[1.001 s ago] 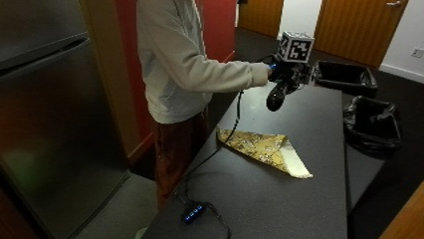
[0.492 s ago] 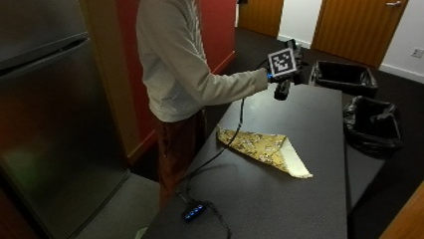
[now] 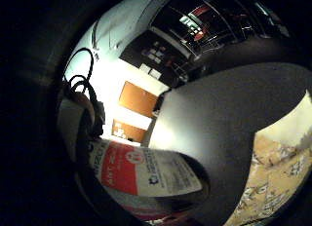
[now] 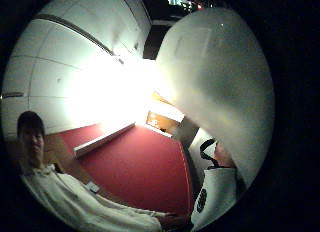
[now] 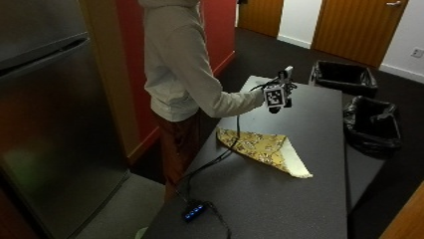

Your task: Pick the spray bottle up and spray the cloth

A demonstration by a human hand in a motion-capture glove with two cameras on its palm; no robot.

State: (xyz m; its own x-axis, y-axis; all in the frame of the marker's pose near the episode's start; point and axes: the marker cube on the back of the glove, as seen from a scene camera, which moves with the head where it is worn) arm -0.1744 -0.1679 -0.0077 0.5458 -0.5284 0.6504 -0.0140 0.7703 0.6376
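Spray bottle with a white body and a red-and-white printed label (image 3: 146, 172) sits in the person's black-gloved right hand (image 5: 278, 94), held up in the air above the far end of the dark grey table (image 5: 291, 199); in the outside view the bottle itself is mostly hidden behind the hand and only a dark shape shows below it. The little-finger-side palm view shows the labelled body lying close across the palm, and the thumb-side palm view shows a pale rounded part of the bottle filling much of the picture, so the fingers appear wrapped round the bottle, though the fingers themselves cannot be made out. The folded yellow patterned cloth with a cream underside (image 5: 264, 149) lies flat on the table, nearer the camera than the hand and well apart from it; its yellow print (image 3: 273, 177) also shows on the grey tabletop in the little-finger-side palm view. The person stands at the table's long edge in a light grey long-sleeved top (image 5: 179, 64), arm stretched out over the table. Two black bins lined with bags (image 5: 371, 124) stand on the floor beyond the table. A tall steel-fronted refrigerator (image 5: 53, 129) stands beside the person.
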